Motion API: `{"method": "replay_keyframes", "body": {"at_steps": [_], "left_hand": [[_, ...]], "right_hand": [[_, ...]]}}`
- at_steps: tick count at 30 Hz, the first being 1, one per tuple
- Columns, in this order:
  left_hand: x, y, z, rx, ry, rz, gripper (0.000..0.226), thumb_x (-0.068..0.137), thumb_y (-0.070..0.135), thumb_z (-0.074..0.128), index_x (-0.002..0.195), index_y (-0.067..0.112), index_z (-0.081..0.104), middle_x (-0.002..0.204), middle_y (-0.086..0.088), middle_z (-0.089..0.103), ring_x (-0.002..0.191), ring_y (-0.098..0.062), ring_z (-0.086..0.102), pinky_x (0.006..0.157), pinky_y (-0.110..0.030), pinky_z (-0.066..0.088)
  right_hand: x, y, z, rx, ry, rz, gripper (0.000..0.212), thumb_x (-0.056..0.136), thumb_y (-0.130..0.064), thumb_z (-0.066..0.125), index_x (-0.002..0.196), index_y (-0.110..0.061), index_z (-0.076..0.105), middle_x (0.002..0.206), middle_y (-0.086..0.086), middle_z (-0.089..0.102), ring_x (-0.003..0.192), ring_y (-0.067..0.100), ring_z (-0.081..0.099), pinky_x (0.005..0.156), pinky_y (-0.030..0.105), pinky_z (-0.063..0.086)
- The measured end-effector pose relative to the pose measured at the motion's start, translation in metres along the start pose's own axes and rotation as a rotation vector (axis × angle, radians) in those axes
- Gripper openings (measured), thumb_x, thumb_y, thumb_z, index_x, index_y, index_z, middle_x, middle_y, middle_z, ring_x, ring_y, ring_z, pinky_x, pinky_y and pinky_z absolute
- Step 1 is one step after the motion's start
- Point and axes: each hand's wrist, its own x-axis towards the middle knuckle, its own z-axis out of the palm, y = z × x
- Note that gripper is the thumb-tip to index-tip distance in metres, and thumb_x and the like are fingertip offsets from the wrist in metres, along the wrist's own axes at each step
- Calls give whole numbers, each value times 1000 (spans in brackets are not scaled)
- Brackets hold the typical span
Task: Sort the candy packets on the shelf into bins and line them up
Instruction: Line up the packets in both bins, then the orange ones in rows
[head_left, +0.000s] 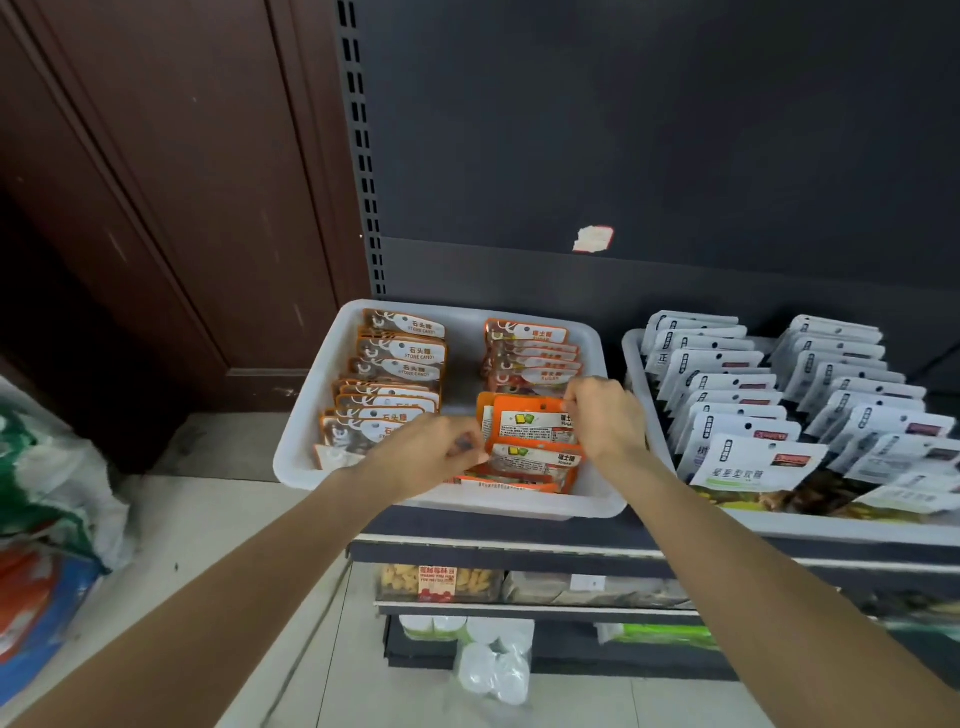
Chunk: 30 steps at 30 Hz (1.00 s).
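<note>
A white plastic bin (306, 410) on the dark shelf holds two rows of candy packets: brown stone-candy packets (400, 358) on its left, orange sugar packets (530, 353) on its right. In the front of the right row, an upright orange packet (530, 423) stands between my hands. My left hand (431, 454) pinches its left edge with curled fingers. My right hand (602, 415) pinches its upper right corner. More orange packets (535, 460) lie tilted just in front of it.
A second white bin (636, 374) to the right holds two rows of white packets (753, 410). Lower shelves below carry snack boxes (436, 584) and white cups (493, 660). Bags (47, 499) sit on the floor at left, by a brown wooden door (156, 208).
</note>
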Motion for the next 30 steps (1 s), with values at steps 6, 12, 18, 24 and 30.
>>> {"method": "replay_keyframes", "body": {"at_steps": [6, 12, 18, 24, 30], "left_hand": [[14, 17, 8, 24, 74, -50, 26, 89, 27, 64, 112, 27, 52, 117, 4, 61, 98, -13, 62, 84, -32, 55], [27, 29, 10, 187, 146, -91, 35, 96, 22, 52, 129, 25, 40, 121, -3, 60, 104, -21, 61, 87, -35, 54], [32, 31, 14, 325, 245, -112, 36, 96, 23, 53, 132, 23, 49, 125, -5, 58, 112, -22, 57, 94, -35, 48], [24, 19, 17, 333, 347, -59, 24, 94, 31, 57, 116, 27, 64, 118, 2, 61, 112, -16, 52, 103, -35, 38], [22, 16, 11, 241, 278, -5, 14, 89, 27, 64, 101, 21, 69, 120, 4, 53, 109, -13, 50, 93, -28, 46]], "right_hand": [[-5, 14, 1, 258, -81, -2, 9, 89, -13, 62, 80, -12, 63, 84, 5, 66, 79, 23, 62, 71, 35, 51], [-22, 21, 0, 400, -113, -60, 8, 86, -1, 63, 84, -6, 68, 97, 7, 64, 88, 18, 60, 83, 28, 49], [-31, 27, -8, 438, -157, -99, 12, 88, -6, 62, 100, -6, 67, 101, 8, 66, 90, 17, 62, 86, 27, 49], [-34, 26, 4, 514, -330, -156, 55, 84, -14, 70, 135, -15, 51, 137, 4, 51, 120, 20, 54, 105, 36, 42], [-17, 22, 5, 599, -302, -102, 54, 92, -16, 58, 143, -19, 40, 135, 5, 51, 121, 17, 52, 103, 33, 45]]}}
